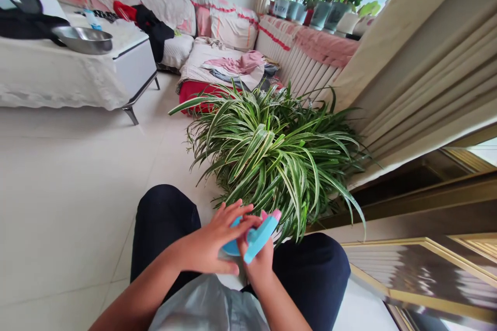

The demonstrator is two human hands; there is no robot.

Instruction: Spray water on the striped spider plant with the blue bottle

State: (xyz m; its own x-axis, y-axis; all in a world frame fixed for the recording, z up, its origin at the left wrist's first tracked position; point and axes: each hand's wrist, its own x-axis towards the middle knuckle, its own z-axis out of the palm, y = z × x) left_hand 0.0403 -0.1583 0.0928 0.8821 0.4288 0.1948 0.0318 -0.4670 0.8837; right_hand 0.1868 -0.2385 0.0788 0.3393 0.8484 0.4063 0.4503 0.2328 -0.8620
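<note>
Low in front of my lap, my right hand (258, 264) is closed around what looks like a small spray bottle, with a light-blue head (259, 240) and pink at its tip. Its lower part is mostly hidden by my hands. My left hand (217, 240) lies beside and partly over it, fingers stretched out and apart; whether its fingertips touch the bottle I cannot tell. Just beyond both hands spreads a large spider plant (267, 155) with long, white-edged green leaves, some showing wet glints. Its pot is hidden under the leaves.
My knees (166, 217) flank the hands. To the left stands a cloth-covered low table (58, 77) with a metal bowl (87, 41). A sofa (233, 28) with clothes is behind the plant. Potted plants (320, 13) line the sill; a curtain (427, 72) and gold-trimmed panels (411, 264) are right.
</note>
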